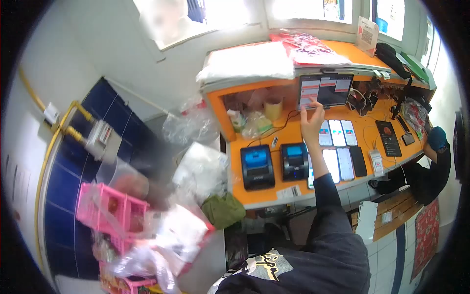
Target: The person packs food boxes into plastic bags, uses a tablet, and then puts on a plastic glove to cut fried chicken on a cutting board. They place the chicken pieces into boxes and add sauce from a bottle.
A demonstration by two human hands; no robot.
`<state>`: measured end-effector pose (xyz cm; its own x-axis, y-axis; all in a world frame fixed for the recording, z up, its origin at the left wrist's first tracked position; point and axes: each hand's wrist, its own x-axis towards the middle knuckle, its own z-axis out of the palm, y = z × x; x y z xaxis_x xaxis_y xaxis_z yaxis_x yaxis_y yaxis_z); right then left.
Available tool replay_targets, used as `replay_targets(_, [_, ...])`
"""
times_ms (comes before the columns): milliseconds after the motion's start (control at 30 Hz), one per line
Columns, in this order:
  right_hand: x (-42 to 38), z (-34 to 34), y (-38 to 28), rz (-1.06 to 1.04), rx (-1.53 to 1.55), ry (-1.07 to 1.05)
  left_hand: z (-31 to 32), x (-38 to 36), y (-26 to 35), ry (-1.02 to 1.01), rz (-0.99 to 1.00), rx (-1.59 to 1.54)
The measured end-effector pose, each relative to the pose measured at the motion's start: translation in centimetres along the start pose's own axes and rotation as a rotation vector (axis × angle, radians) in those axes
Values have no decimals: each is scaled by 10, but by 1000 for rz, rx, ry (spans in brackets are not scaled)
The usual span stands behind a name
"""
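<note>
My right hand (313,121) reaches over the orange desk to a tablet (335,90) propped upright under the shelf. Its index finger is stretched out at the lower left of the lit screen, with the thumb apart from it, and the hand holds nothing. White panels with red marks fill part of the screen. Below the hand lie several phones (337,133) in two rows, most with lit screens; my forearm covers part of them. Left of my forearm stand two black-and-blue receipt printers (258,166), one beside the other. My left hand is out of view.
Plastic-wrapped packs (249,61) lie on the upper shelf beside a QR-code stand (367,35). Pink crates (115,208) and plastic bags (171,235) crowd the left. Cables (362,100) tangle right of the tablet. Another person (431,171) sits at the far right near a wooden bench (391,218).
</note>
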<state>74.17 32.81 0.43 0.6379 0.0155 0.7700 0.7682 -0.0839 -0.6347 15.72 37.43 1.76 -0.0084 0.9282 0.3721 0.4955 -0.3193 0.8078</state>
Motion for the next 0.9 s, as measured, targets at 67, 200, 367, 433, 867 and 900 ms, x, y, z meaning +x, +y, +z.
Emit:
replay_targets(67, [25,13,23,-43,-120,43,41,70,31,139,27,-97])
replay_targets(200, [30,26,43,-104,-311,120,140,175,217,138,-67,-37])
replay_targets(367, [23,31,71,-95,-387,-10,271,311,311,197,276,-514])
replay_targets(433, [25,27,72,-96,-386,-13,327,309,358,200,296,-774])
replay_targets(867, [27,13,76,-142,-337,-9,542,357,361,-4,513,-27])
replay_targets(900, [26,12,75,-150,-337,-31,543,361,364,-11,507,-23])
